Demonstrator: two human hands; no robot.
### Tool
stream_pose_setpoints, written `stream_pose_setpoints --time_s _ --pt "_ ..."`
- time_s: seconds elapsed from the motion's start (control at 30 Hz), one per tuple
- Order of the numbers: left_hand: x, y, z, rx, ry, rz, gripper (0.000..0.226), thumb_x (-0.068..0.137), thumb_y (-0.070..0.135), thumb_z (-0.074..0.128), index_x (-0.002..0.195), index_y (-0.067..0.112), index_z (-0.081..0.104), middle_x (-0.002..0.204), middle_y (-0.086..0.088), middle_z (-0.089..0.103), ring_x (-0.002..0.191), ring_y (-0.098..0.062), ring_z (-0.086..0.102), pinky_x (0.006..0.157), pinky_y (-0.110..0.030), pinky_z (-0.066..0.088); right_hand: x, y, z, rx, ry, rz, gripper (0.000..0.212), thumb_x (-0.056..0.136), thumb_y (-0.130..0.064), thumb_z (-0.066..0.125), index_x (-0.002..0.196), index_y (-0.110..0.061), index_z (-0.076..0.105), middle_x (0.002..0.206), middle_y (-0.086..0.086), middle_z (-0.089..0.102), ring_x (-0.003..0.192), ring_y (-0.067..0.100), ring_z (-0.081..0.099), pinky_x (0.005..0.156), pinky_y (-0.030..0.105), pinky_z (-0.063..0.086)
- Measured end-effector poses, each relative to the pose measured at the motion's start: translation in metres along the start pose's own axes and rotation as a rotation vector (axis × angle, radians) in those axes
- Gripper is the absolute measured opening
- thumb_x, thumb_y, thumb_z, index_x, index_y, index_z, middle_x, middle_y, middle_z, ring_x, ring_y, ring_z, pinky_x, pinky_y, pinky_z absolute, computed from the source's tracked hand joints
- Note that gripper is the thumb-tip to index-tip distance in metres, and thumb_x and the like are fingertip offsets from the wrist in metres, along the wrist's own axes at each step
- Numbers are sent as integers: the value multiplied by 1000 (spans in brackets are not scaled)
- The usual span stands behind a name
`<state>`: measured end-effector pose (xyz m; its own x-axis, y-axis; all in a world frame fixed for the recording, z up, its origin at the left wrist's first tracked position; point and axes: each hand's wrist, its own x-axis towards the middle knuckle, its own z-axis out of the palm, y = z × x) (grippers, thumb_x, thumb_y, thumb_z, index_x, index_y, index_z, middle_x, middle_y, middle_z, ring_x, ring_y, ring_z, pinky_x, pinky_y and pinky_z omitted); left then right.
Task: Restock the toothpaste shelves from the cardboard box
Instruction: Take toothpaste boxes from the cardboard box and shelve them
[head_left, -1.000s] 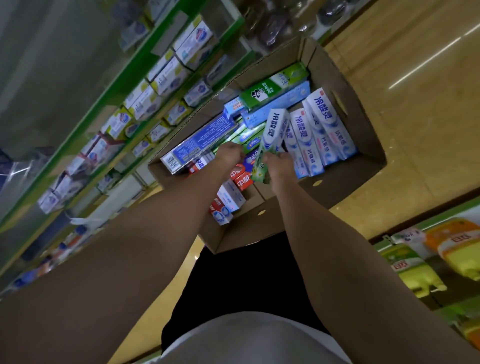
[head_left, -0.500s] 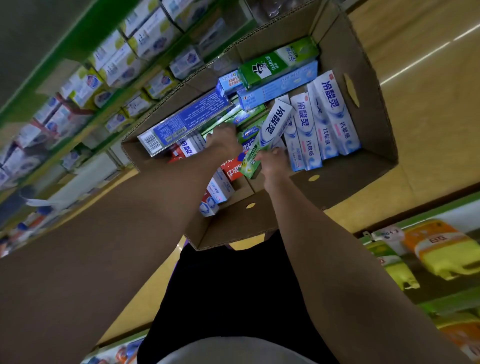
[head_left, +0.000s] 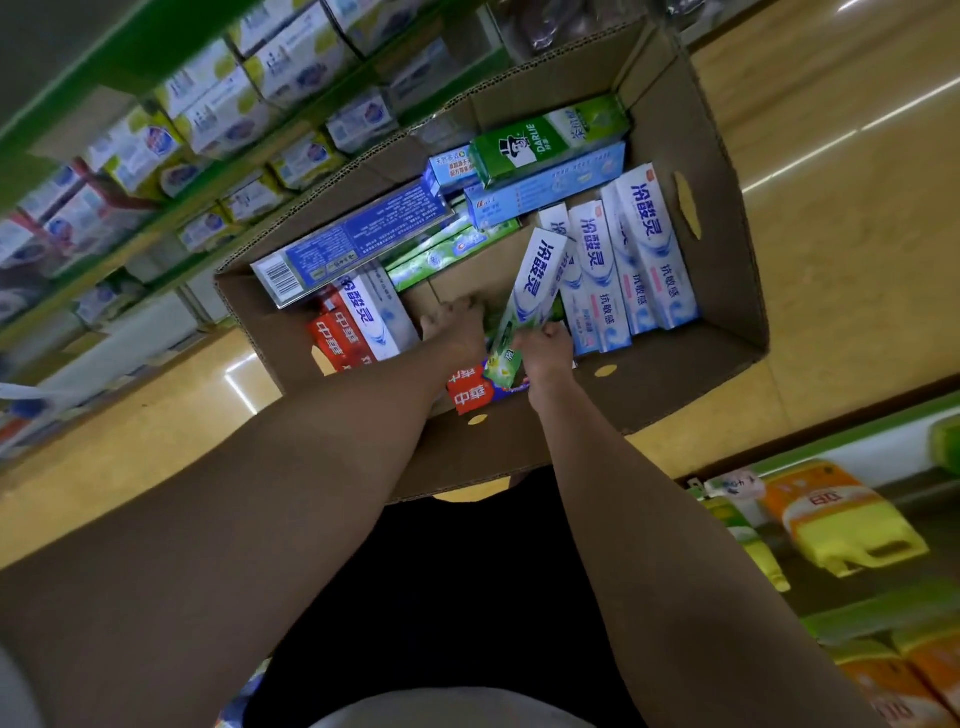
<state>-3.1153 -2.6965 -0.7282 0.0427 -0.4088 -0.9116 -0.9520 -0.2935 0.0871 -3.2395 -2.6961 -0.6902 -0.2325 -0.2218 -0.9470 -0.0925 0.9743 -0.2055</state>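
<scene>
Pick step in hand: a white-and-green toothpaste carton (head_left: 535, 280) is gripped at its near end by the right hand (head_left: 545, 348) and tilted up out of the cardboard box (head_left: 727, 249). The left hand (head_left: 457, 325) reaches onto the box floor, apparently holding nothing; its fingertips are blurred. Next, the carton needs lifting clear toward the shelves (head_left: 218, 119). Shelf gaps are cut off.

Both arms reach into cardboard box (head_left: 722, 218). Right hand (head_left: 548, 349) grips tilted white-and-green toothpaste carton (head_left: 530, 291) at its near end. Left hand (head_left: 454, 325) just beside, fingers down on the box floor. Red cartons (head_left: 332, 338) left of left hand; upright white-blue cartons (head_left: 623, 265) right of right hand.
</scene>
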Motion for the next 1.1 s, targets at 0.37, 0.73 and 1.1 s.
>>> stream_pose_setpoints --time_s 0.37,0.73,1.1 --pt "-30 -1 -12 -434 10 -98 62 94 31 66 144 12 34 118 -14 59 101 -34 63 82 -43 57 -24 1 -26 67 -49 35 20 80 6 51 95 -6 54 88 5 57 81 24 54 63 29 43" --pt "-141 -55 -49 -1183 -63 -208 57 100 51 52 147 22 38 149 -12 45 128 -37 53 79 -49 57 -100 -23 -19 -56 -377 6 35 79 -2 56 109 -20 56 121 15 57 108 38 58 91 62 54" --pt "-280 -126 -42 -1609 69 -7 28 100 51 51 96 24 54 78 -3 61 65 -21 55 59 -32 47 -245 -11 39 -72 -687 -215 37 91 2 49 120 -22 52 129 18 59 112 42 62 71 59 60"
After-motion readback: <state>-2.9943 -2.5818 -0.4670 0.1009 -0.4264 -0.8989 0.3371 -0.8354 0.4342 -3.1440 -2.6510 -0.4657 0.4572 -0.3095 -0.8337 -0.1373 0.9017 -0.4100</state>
